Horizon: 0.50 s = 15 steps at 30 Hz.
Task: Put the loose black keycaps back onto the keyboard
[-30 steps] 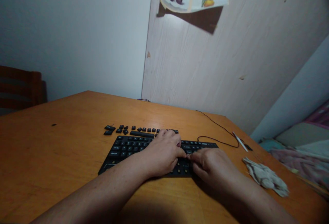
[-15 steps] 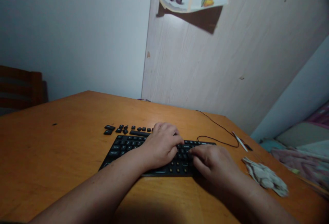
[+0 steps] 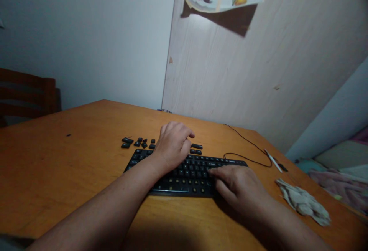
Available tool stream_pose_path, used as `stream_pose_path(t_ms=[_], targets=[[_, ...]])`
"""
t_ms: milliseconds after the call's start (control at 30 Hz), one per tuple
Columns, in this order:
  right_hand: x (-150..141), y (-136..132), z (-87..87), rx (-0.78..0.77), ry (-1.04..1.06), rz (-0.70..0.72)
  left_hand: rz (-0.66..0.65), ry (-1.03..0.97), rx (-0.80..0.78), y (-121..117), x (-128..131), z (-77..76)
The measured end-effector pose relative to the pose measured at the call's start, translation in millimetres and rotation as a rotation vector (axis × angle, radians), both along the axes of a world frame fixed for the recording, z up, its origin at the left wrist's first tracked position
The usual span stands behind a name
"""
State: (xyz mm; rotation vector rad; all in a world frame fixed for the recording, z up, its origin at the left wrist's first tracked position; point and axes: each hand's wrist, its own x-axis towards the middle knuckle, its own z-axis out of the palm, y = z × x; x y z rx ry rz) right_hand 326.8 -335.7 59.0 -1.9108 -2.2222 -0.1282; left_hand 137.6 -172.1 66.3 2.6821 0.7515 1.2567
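Note:
A black keyboard lies on the wooden table, with bare switch posts showing in its front rows where keycaps are off. My left hand reaches across its rear edge, over loose black keycaps. Thumb and index finger stand apart there, with nothing visible between them; the other fingertips are hidden. At the right part of the keyboard, my right hand rests its index fingertip on a key. Its thumb is held apart below, and the remaining fingers are mostly out of sight.
More loose keycaps sit behind the keyboard's left end. A small dark piece lies far left. On the right are a black cable, a white stick-like tool and a crumpled cloth. A chair stands beyond the table.
My left hand has left the keys near my right hand and moved up and left, over the loose keycaps. My right hand stays at the keyboard's right part. The view has shifted slightly.

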Motion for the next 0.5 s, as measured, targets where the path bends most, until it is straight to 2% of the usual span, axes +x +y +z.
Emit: stream_pose_path(t_ms=[233, 500], targets=[[-4.3, 2.3, -2.7, -0.043, 0.004, 0.031, 0.155, -0.151, -0.055, 12.6, -7.9, 5.6], [-5.4, 2.7, -8.1, -0.003, 0.013, 0.047, 0.228, -0.228, -0.09, 20.4, -12.8, 9.7]])
